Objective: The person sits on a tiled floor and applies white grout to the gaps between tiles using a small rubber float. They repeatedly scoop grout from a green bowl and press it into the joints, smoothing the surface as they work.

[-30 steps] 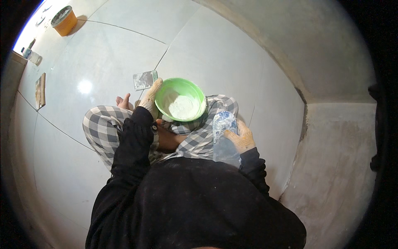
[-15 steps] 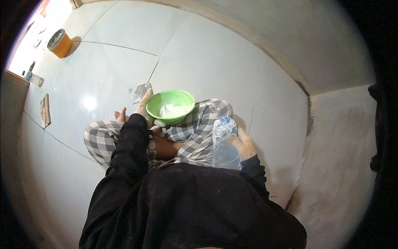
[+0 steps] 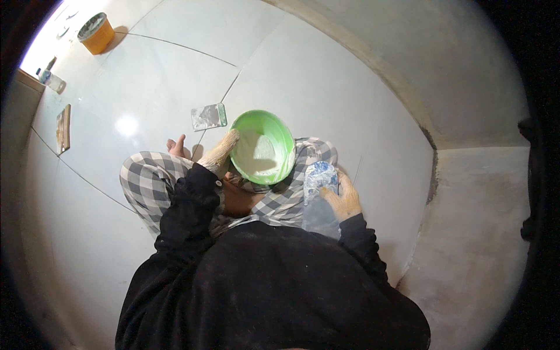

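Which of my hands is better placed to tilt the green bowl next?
Likely your left hand: it holds the green bowl by its edge; your right hand holds the blue-and-clear piece.

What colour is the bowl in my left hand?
The bowl is bright green, seen in the head view.

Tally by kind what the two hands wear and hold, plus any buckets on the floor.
Cream gloves: 2
Green bowl: 1
Flat, blue-smeared translucent piece: 1
Orange bucket: 1
Total: 5
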### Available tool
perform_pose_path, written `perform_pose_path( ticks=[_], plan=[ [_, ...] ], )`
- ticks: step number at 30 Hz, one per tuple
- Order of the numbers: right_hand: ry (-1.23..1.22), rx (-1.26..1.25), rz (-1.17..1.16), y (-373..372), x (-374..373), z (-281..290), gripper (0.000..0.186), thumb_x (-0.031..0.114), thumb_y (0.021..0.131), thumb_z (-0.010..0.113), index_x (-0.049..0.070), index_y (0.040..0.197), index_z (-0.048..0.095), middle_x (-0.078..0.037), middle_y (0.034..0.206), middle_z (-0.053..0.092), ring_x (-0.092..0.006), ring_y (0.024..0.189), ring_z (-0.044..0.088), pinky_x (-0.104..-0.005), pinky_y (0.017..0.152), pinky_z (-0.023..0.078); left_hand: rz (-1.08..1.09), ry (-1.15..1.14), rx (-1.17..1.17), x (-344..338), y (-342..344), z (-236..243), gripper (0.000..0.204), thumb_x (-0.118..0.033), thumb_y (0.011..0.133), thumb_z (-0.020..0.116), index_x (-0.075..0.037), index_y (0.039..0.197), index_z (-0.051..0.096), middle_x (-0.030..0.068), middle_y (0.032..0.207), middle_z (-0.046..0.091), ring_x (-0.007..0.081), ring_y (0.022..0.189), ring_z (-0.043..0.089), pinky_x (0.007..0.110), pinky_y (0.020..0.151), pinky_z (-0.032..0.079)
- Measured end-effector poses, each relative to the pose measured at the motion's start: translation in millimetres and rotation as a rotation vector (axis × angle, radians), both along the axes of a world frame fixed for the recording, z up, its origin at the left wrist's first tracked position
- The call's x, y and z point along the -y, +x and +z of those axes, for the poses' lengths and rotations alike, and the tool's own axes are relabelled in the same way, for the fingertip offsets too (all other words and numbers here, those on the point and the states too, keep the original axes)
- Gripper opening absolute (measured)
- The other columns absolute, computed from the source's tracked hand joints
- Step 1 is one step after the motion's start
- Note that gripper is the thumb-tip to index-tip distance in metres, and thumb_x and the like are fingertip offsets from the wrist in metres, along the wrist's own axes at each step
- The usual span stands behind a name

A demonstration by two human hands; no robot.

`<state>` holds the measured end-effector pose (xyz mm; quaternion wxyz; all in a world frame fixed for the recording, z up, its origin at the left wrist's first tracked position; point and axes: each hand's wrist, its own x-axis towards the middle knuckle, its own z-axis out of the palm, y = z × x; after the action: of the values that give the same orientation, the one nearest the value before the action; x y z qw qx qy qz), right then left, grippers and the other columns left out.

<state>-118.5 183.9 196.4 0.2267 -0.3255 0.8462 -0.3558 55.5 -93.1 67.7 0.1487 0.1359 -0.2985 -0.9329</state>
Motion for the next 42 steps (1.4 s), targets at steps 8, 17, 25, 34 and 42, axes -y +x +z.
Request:
perform_pose_path(
  ticks=[8, 17, 25, 34, 42],
  plan=[
    [0.391, -0.614, 0.775, -45, 88, 85, 0.047, 0.021, 0.080, 0.065, 0.011, 0.125, 0.055, -0.018, 0.099, 0.065, -0.0369, 0.090, 0.062, -0.0425, 0.079, 0.049, 0.049, -0.461, 0.061, 10, -36, -61, 0.051, -0.041, 0.088, 0.063, -0.003, 0.121, 0.054, 0.0134, 0.113, 0.059, 0.0213, 0.101, 0.056, 0.032, 0.085, 0.047],
    [1.050, -0.802, 1.231, -27, 213, 62, 0.050, 0.028, 0.073, 0.070, 0.028, 0.122, 0.058, -0.011, 0.090, 0.069, -0.0310, 0.085, 0.068, -0.0440, 0.072, 0.054, 0.093, -0.179, 0.162, 1, -35, -36, 0.053, -0.044, 0.083, 0.070, -0.001, 0.110, 0.056, 0.0119, 0.100, 0.059, 0.0212, 0.088, 0.055, 0.033, 0.075, 0.048],
    [1.148, -0.666, 1.214, -9, 206, 56, 0.049, 0.019, 0.074, 0.064, 0.026, 0.122, 0.060, -0.013, 0.095, 0.069, -0.0319, 0.090, 0.067, -0.0446, 0.076, 0.053, 0.020, 0.217, 0.178, 1, -14, 30, 0.069, -0.048, 0.082, 0.069, -0.003, 0.130, 0.048, 0.0168, 0.119, 0.053, 0.0240, 0.098, 0.060, 0.035, 0.075, 0.056],
    [0.975, -0.096, 1.066, -19, 225, 85, 0.050, 0.024, 0.072, 0.069, 0.020, 0.121, 0.062, -0.013, 0.103, 0.069, -0.0304, 0.092, 0.066, -0.0385, 0.082, 0.051, 0.036, 0.232, 0.082, -1, -14, 33, 0.068, -0.047, 0.083, 0.069, -0.002, 0.129, 0.047, 0.0163, 0.116, 0.053, 0.0245, 0.098, 0.060, 0.037, 0.076, 0.056],
    [1.291, -0.743, 1.368, 13, 246, 62, 0.044, 0.027, 0.080, 0.065, 0.023, 0.123, 0.061, -0.012, 0.102, 0.069, -0.0288, 0.096, 0.066, -0.0395, 0.082, 0.051, 0.039, 0.068, 0.191, -6, -15, 29, 0.056, -0.046, 0.087, 0.063, -0.004, 0.122, 0.052, 0.0096, 0.105, 0.056, 0.0180, 0.089, 0.058, 0.031, 0.068, 0.054]
  ],
)
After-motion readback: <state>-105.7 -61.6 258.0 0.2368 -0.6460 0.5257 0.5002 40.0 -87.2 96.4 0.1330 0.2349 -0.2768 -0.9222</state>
